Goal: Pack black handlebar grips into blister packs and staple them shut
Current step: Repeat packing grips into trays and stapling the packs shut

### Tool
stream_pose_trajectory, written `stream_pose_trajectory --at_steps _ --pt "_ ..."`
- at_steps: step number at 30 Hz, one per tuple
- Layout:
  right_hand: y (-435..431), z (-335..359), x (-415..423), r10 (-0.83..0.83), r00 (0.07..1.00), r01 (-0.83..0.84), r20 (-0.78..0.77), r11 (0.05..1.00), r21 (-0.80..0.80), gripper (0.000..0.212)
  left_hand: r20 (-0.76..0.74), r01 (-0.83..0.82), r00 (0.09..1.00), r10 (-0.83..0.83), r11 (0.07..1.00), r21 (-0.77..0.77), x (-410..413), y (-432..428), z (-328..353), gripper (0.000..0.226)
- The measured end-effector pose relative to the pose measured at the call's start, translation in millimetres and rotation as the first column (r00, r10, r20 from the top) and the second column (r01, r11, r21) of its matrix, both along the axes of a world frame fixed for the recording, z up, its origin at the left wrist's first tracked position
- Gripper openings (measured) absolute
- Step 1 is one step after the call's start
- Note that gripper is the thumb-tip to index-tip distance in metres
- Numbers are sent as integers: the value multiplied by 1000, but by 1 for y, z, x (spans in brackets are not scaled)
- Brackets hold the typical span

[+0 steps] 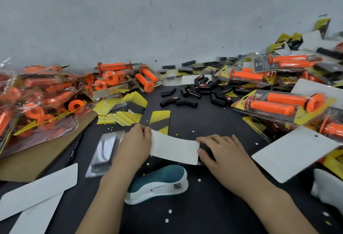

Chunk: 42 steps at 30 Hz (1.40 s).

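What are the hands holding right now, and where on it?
The left hand pinches the left end of the white card; the right hand lays flat fingers at its right end, without a clear grip.

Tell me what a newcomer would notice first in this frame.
Bright orange grips in clear packs, heaped at the left and right of the black table, catch the eye first. At centre, the left hand pinches one end of a white card and the right hand touches the other. A white and teal stapler lies just nearer, between the forearms.
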State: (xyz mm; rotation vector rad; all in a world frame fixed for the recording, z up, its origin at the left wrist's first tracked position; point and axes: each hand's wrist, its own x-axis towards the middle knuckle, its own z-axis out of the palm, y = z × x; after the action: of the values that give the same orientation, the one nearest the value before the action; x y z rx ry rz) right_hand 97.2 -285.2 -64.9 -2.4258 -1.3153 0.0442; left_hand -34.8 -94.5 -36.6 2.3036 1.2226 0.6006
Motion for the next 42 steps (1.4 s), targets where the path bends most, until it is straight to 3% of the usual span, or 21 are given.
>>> stream_pose_trajectory --at_steps 7,12,18,23,28,34,37,39,41,42 --pt "-2 5 0 22 999 -17 -25 982 186 38 -151 74 982 -117 961 -265 -4 -2 7 37" --pt "-17 18 11 -141 984 174 -113 908 382 34 -153 30 985 -78 956 -291 -17 -2 20 39" --pt "-27 20 13 -222 902 314 -370 926 209 42 -119 129 978 -173 943 -307 -20 -11 25 28" --pt "-23 20 11 -154 829 310 -538 926 213 45 -96 201 964 -247 918 -342 -13 -21 23 20" --pt "-20 16 9 -100 790 252 -606 952 171 58 -45 248 957 -288 885 -395 -12 -24 17 16" --pt "-20 12 12 -33 758 253 -651 935 247 62 50 296 949 -312 822 -486 -13 -21 12 14" --pt "-19 16 14 33 784 271 -620 880 389 62 225 359 932 -286 823 -441 -15 -22 15 9" --pt "-20 24 13 77 762 321 -643 817 479 59 374 429 872 -316 860 -276 -16 -24 21 5" --pt "-21 31 9 154 617 444 -772 742 502 75 446 439 815 -370 897 -58 -16 -28 26 14" --pt "-22 35 7 208 480 533 -852 703 471 83 444 429 802 -401 902 39 -16 -31 28 16"
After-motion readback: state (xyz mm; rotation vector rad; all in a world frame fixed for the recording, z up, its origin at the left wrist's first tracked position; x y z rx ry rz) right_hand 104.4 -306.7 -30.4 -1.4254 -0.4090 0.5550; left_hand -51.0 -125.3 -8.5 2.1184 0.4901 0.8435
